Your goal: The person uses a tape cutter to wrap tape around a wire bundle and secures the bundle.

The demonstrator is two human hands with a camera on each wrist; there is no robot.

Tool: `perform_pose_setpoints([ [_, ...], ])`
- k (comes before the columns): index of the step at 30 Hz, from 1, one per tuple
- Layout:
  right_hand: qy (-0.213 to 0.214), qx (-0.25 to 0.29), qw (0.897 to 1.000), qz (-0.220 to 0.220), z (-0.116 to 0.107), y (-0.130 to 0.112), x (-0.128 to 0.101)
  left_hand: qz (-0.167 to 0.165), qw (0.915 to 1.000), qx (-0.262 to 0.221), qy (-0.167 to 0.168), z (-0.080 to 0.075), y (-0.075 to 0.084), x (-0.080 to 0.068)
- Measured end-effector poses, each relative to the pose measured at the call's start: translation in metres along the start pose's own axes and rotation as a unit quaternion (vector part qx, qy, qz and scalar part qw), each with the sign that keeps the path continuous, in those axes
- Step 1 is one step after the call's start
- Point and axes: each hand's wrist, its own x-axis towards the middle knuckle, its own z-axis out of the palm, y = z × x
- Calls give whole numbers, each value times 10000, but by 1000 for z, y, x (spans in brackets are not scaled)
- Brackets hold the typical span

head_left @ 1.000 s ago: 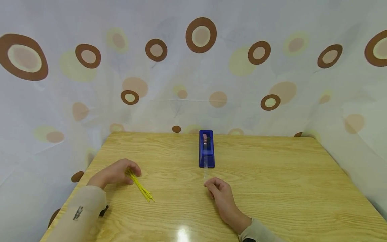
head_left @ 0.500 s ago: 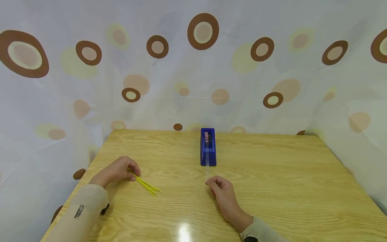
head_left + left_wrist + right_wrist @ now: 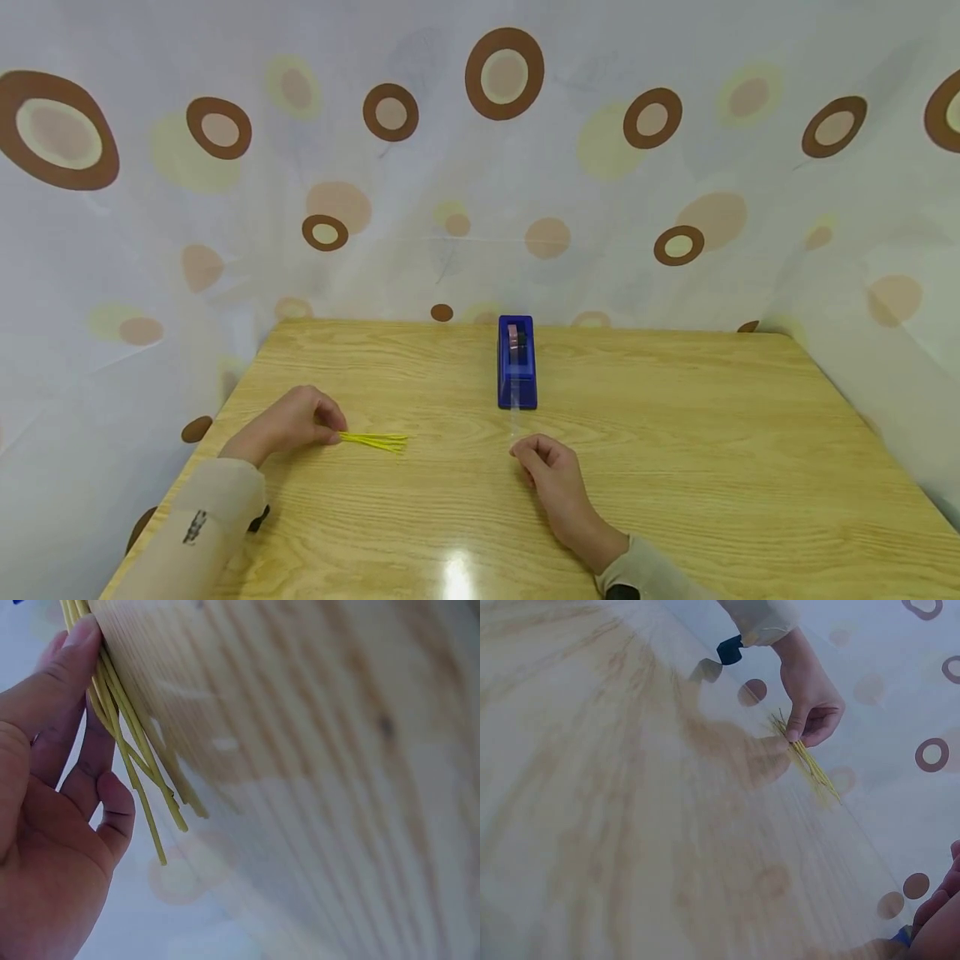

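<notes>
Between thumb and fingers, my left hand [image 3: 296, 421] pinches a bundle of thin yellow strands [image 3: 375, 440] just above the table. The left wrist view shows the strands [image 3: 124, 724] crossing and spreading at the near end, below the thumb. My right hand [image 3: 558, 492] pinches the free end of a clear tape [image 3: 514, 423], which stretches out from the front of a blue tape dispenser [image 3: 529, 371]. In the right wrist view only part of the right hand [image 3: 941, 922] shows at the lower right edge, beside a sliver of blue.
The wooden table [image 3: 697, 433] lies under both hands, with the dispenser near its far edge. A pale curtain [image 3: 420, 192] with brown ring patterns hangs behind and on both sides.
The strands in my left hand have swung from slanting down toward me to pointing right, nearly level. The right hand stays in place with the tape end.
</notes>
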Motion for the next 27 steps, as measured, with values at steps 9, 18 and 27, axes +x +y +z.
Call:
perform_pose_setpoints([
  [9,16,-43,10000,22,0,0,0,-98,9999,-20,93,2,5,-2],
  [18,17,-97,10000,-17,-2,0,0,-59,10000,23,65,6,8,3],
  [27,-19,-103,9999,-16,-3,-1,-1,-77,9999,136,57,8,11,1],
])
